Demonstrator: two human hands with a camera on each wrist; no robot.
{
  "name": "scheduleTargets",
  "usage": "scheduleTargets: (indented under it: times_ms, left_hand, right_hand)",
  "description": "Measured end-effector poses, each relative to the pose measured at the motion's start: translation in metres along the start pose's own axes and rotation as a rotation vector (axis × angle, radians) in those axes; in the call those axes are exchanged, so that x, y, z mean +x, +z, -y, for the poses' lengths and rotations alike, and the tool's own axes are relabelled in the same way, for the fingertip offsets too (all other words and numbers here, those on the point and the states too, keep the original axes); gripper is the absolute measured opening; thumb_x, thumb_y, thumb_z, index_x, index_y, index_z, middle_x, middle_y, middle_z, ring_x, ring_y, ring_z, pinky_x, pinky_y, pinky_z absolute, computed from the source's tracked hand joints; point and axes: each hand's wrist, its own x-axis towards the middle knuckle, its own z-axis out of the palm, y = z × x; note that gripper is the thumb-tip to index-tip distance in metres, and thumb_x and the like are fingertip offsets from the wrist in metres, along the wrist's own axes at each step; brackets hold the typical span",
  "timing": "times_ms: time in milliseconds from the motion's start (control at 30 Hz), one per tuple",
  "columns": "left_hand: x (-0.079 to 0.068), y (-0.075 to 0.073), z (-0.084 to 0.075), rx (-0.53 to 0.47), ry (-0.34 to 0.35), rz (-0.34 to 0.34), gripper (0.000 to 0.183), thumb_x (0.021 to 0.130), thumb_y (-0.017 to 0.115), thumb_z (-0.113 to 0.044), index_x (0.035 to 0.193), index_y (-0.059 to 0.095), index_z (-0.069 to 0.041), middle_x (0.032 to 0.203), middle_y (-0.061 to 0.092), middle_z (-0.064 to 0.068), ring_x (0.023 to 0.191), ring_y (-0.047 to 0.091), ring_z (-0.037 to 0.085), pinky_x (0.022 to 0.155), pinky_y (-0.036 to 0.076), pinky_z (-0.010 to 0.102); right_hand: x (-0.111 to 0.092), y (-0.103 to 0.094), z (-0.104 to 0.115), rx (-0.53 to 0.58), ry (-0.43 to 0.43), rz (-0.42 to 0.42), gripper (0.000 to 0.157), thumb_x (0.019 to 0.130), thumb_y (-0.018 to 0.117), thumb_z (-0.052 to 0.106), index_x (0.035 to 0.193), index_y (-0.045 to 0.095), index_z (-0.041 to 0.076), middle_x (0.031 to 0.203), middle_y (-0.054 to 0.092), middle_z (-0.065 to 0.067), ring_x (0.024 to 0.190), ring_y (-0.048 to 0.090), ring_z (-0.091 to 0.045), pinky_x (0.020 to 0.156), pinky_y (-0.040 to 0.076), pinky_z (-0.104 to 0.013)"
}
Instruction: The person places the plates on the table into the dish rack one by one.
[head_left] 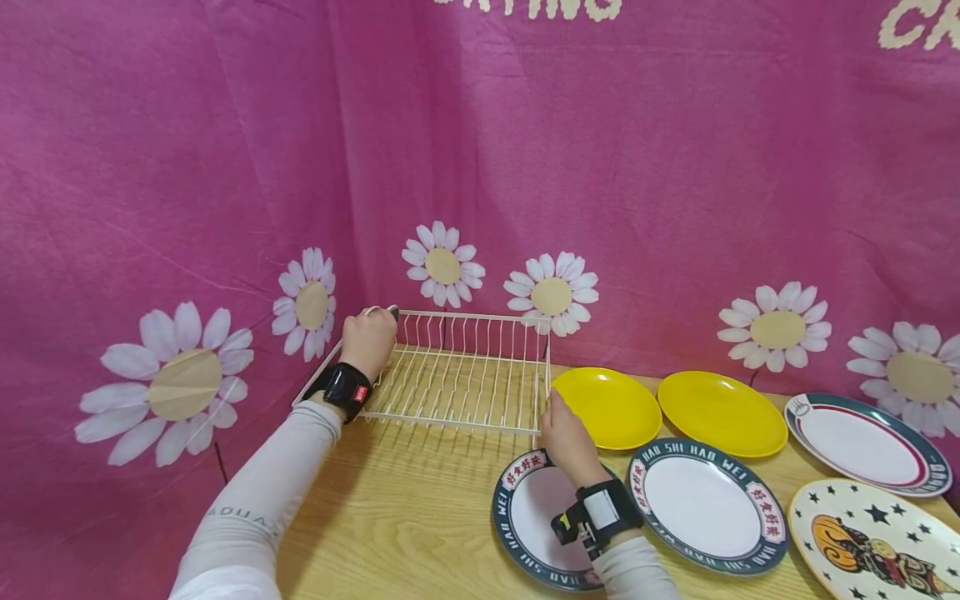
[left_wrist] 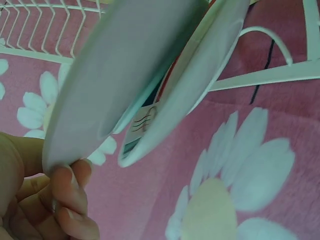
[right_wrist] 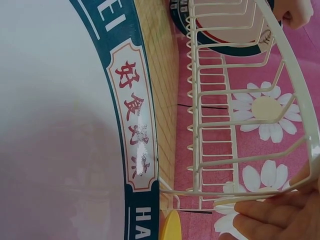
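Observation:
In the head view my left hand [head_left: 369, 340] is at the far left end of a white wire dish rack [head_left: 450, 427]. The left wrist view shows this hand [left_wrist: 47, 202] pinching the rim of a pale plate [left_wrist: 115, 65] that stands on edge. Close beside it leans a second plate [left_wrist: 182, 95], with a red line and a fork drawing on its rim. My hand mostly hides both plates from the head camera. My right hand [head_left: 568, 437] grips the rack's right end, thumb and fingers [right_wrist: 265, 212] on either side of the end wire.
Two yellow plates [head_left: 611, 408] lie right of the rack. Nearer are two dark-rimmed plates [head_left: 708, 508], one partly under my right forearm. A red-lined plate [head_left: 862, 442] and a star-patterned plate [head_left: 870, 517] lie far right. A pink flowered cloth [head_left: 637, 167] hangs behind the wooden table [head_left: 375, 517].

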Motion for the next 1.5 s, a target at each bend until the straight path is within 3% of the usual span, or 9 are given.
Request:
scheduleTargets:
  times_ms: [200, 400, 633, 833, 933, 1300, 1433, 1500]
  left_hand:
    - [-0.008, 0.003, 0.001, -0.018, -0.043, 0.009, 0.023, 0.090, 0.049, -0.004, 0.075, 0.065, 0.004, 0.063, 0.067, 0.016, 0.052, 0.064, 0.028, 0.047, 0.047, 0.041]
    - [-0.015, 0.008, 0.003, -0.050, -0.091, 0.081, 0.024, 0.091, 0.046, -0.006, 0.079, 0.065, 0.005, 0.069, 0.069, 0.020, 0.055, 0.066, 0.031, 0.050, 0.048, 0.043]
    - [-0.017, 0.005, 0.004, -0.083, -0.176, 0.114, 0.025, 0.094, 0.047, -0.008, 0.081, 0.064, 0.005, 0.072, 0.069, 0.024, 0.059, 0.067, 0.036, 0.052, 0.049, 0.047]
    - [-0.019, -0.003, 0.006, -0.150, -0.210, 0.223, 0.023, 0.095, 0.049, -0.011, 0.086, 0.063, 0.005, 0.077, 0.069, 0.025, 0.065, 0.068, 0.041, 0.057, 0.050, 0.052]
    - [-0.020, -0.006, 0.009, -0.166, -0.210, 0.264, 0.022, 0.094, 0.047, -0.011, 0.087, 0.062, 0.004, 0.080, 0.070, 0.024, 0.067, 0.068, 0.043, 0.058, 0.050, 0.054]
    - [-0.030, -0.026, 0.011, -0.193, -0.194, 0.301, 0.019, 0.091, 0.052, -0.008, 0.087, 0.064, 0.005, 0.081, 0.071, 0.024, 0.068, 0.068, 0.043, 0.053, 0.050, 0.053]
    - [-0.037, -0.035, 0.008, -0.198, -0.169, 0.263, 0.015, 0.086, 0.061, -0.010, 0.084, 0.064, 0.004, 0.077, 0.070, 0.023, 0.065, 0.067, 0.042, 0.051, 0.049, 0.052]
    - [-0.040, -0.039, 0.006, -0.190, -0.145, 0.234, 0.017, 0.084, 0.065, -0.011, 0.092, 0.065, 0.003, 0.073, 0.069, 0.021, 0.061, 0.066, 0.041, 0.048, 0.048, 0.051]
  right_hand:
    - [-0.001, 0.002, -0.001, 0.004, 0.000, 0.001, 0.054, 0.105, 0.029, 0.024, 0.151, 0.023, -0.002, 0.151, 0.040, -0.022, 0.127, 0.051, -0.033, 0.109, 0.037, -0.051]
    - [-0.001, 0.002, 0.000, 0.008, -0.001, -0.004, 0.054, 0.105, 0.030, 0.024, 0.151, 0.023, -0.002, 0.150, 0.041, -0.022, 0.124, 0.053, -0.033, 0.109, 0.038, -0.051]
    - [0.000, 0.001, 0.000, -0.043, -0.037, -0.049, 0.052, 0.104, 0.032, 0.021, 0.148, 0.029, -0.005, 0.144, 0.048, -0.024, 0.124, 0.056, -0.037, 0.104, 0.043, -0.051]
    - [0.002, 0.001, 0.001, -0.036, -0.027, -0.043, 0.053, 0.104, 0.031, 0.022, 0.149, 0.028, -0.005, 0.147, 0.045, -0.024, 0.130, 0.051, -0.037, 0.107, 0.040, -0.050]
    - [0.001, 0.001, 0.001, -0.031, -0.024, -0.036, 0.053, 0.103, 0.031, 0.022, 0.149, 0.028, -0.005, 0.148, 0.044, -0.024, 0.131, 0.050, -0.037, 0.107, 0.040, -0.051]
    - [0.001, 0.001, -0.001, -0.024, -0.023, -0.034, 0.053, 0.104, 0.031, 0.023, 0.150, 0.026, -0.004, 0.149, 0.043, -0.023, 0.131, 0.050, -0.036, 0.108, 0.039, -0.051]
    - [0.000, 0.001, -0.001, -0.025, -0.015, -0.026, 0.054, 0.104, 0.030, 0.024, 0.150, 0.025, -0.004, 0.149, 0.042, -0.023, 0.131, 0.050, -0.036, 0.108, 0.039, -0.051]
    - [0.000, 0.000, -0.002, -0.027, -0.013, -0.021, 0.054, 0.104, 0.030, 0.024, 0.150, 0.025, -0.004, 0.149, 0.042, -0.023, 0.131, 0.050, -0.035, 0.108, 0.039, -0.051]
